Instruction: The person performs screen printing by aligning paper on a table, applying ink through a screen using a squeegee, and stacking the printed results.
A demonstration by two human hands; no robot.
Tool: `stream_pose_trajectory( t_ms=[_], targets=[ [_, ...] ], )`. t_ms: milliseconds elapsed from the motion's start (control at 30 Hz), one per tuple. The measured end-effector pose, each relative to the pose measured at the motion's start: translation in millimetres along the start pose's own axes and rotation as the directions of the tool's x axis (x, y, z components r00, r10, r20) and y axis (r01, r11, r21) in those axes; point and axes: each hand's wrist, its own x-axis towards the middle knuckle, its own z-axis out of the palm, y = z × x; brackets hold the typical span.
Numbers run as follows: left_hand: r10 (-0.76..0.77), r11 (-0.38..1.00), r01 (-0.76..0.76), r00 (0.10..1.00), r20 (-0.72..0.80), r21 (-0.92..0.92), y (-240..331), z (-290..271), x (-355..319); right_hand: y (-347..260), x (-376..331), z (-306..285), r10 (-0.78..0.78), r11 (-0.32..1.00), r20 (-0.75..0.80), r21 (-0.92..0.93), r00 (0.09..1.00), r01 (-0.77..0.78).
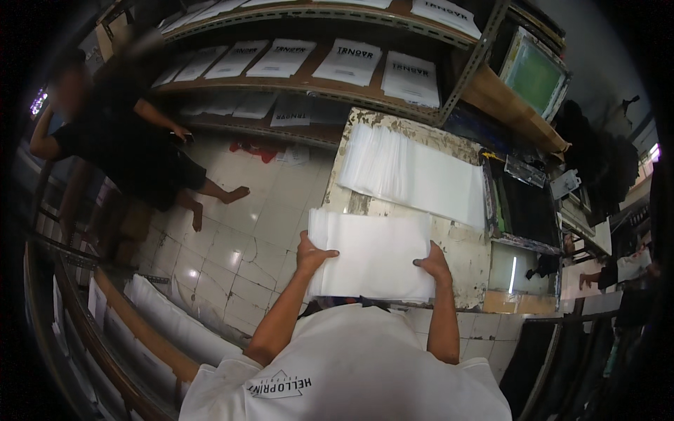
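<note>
Between my hands is a stack of white plastic bags [375, 252], held level in front of my body at the near edge of a worn, paint-stained table [460, 270]. My left hand [314, 256] grips the stack's left side, thumb on top and fingers underneath. On the opposite side my right hand [432, 263] clasps it the same way, its thumb tip dark. Just beyond lies a larger spread of white bags [414, 172], fanned out at its left end. The fingers under the stack are hidden.
A screen-printing frame [523, 196] sits at the table's right. Metal shelves [302, 88] behind carry printed white bags. Another person [133, 140] sits at the left, above a tiled floor [232, 259]. Racks of white sheets [175, 323] stand at lower left.
</note>
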Motion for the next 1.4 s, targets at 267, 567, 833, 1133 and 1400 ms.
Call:
stream_pose_trajectory(
  t_ms=[267,567,833,1133,1400],
  targets=[
    [0.164,0.975,-0.148,0.983,0.087,-0.169,6.9,-7.2,-0.6,-48.6,-29.3,-20.7,-0.069,0.995,-0.114,0.068,0.991,0.077],
    [0.512,0.754,-0.564,0.825,-0.237,-0.337,67.4,-16.8,-30.5,-82.0,-86.0,-24.2,-0.209,0.83,-0.549,0.338,0.809,0.444],
    [0.459,0.775,-0.477,0.876,-0.149,-0.415,1.2,6.7,-5.2,-34.9,-64.4,29.3,-0.058,0.761,-0.525,0.527,0.849,0.378],
    [0.336,0.871,-0.371,0.928,-0.159,-0.322,8.2,16.2,11.6,-52.3,-49.0,20.3,-0.059,0.632,-0.639,0.571,0.767,0.524],
    [0.281,0.882,-0.296,0.955,-0.097,-0.366,12.5,39.9,4.1,22.8,-9.2,28.7,0.014,0.844,-0.581,0.443,0.814,0.303]
  ],
)
